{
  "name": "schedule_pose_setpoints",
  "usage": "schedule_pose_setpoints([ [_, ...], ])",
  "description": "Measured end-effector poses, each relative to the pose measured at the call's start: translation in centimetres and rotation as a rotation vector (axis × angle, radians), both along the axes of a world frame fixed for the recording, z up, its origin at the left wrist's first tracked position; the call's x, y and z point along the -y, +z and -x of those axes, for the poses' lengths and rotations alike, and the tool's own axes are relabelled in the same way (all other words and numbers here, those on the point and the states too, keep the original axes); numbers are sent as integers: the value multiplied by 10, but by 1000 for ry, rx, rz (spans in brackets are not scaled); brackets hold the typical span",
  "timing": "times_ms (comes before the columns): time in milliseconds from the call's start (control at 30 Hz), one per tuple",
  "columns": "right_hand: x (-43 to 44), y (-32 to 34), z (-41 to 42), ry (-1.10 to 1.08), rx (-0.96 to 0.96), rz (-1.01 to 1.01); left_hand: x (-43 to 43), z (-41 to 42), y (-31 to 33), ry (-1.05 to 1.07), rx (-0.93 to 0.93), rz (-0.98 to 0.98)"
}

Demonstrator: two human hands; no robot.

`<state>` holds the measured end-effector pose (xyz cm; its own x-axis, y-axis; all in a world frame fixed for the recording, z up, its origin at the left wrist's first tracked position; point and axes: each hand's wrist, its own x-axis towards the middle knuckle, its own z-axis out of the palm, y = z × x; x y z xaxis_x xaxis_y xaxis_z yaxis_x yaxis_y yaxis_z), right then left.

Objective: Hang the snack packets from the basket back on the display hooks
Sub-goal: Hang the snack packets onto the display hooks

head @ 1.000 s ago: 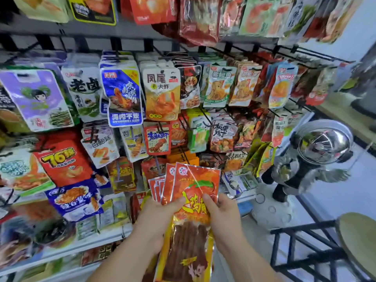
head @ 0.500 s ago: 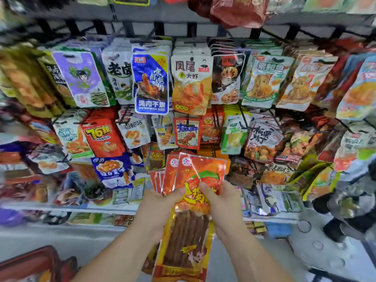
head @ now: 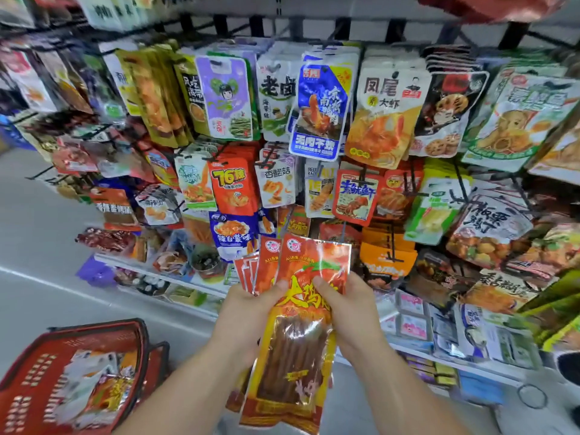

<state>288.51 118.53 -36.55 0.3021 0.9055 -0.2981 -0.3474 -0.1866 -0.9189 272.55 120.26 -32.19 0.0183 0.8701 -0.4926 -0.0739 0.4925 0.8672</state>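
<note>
Packets (head: 298,356) of brown stick snacks in red and orange wrapping stand fanned at the centre, held upright by both grips. Left grip (head: 251,309) wraps the fan's 9 o'clock edge, with its thumb pressed on the front packet's face and its fingers behind. The right grip (head: 348,312) clasps the 3 o'clock edge the same way, thumb on the yellow lettering. Several packet tops peek out behind the front one toward 10 o'clock.

At 8 o'clock, low and near, a red basket (head: 139,340) shows, with loose packets (head: 94,381) lying inside; blur hides their print.

Beyond the fan, toward 12 o'clock, rows of black hooks (head: 391,246) fill the view, crowded with hanging bags. Just past the fan's top edge hang orange bags (head: 386,262) at 1 o'clock and a blue bag (head: 233,233) at 11 o'clock. A white shelf (head: 150,271) runs beneath them from 9 o'clock toward 4 o'clock, carrying small goods. Grey floor (head: 40,240) shows at 9 o'clock.
</note>
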Motion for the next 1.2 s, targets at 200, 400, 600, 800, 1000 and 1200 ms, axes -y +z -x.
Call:
schedule_pose_setpoints([
  [200, -24, -35, 66, -89, 9, 54, -37, 67, -34, -58, 25, 57],
  [400, -56, -96, 118, -187, 31, 140, -90, 113, -99, -132, 10, 134],
  [600, -81, -170, 111, -213, 14, 159, -122, 111, -171, -156, 28, 174],
  [800, -101, -235, 92, -198, 123, 145, -145, 109, -249, -65, -9, 127],
  [1000, -138, -257, 75, -116, 168, 106, -174, 99, -285, -53, -74, -96],
  [1200, -160, -272, 65, -90, 124, 86, -196, 92, -308, -58, -63, -225],
])
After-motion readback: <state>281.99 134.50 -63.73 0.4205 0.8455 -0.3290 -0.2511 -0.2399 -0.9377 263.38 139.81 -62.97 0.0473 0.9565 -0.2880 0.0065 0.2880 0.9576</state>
